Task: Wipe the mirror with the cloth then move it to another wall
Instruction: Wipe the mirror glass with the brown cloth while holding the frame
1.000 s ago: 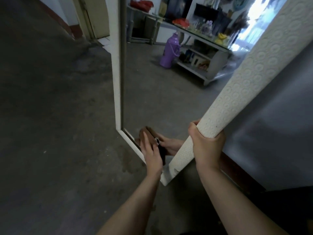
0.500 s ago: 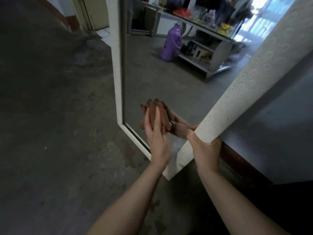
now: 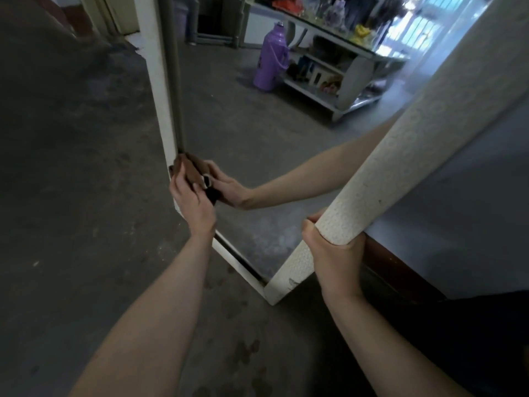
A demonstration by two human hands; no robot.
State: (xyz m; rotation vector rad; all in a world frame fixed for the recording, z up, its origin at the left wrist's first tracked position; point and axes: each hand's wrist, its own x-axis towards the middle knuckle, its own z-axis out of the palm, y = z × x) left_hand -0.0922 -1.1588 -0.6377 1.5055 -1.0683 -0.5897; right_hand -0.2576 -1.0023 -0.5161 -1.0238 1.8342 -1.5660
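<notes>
Mirror [image 3: 257,144] stands tilted on the floor [image 3: 71,196], right hand [image 3: 333,253] wrapped around its frame, left hand [image 3: 191,199] pressing the cloth [image 3: 190,170] against the glass. Hard pressure near the far edge could twist it loose and topple it.

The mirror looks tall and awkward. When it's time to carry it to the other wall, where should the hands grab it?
Probably by its two long side rails, one hand each, coming from the front. The mirror stands tilted on the floor, and the right hand already wraps the textured right rail low down. The left hand, pressing the cloth, could take the left rail beside it.
</notes>
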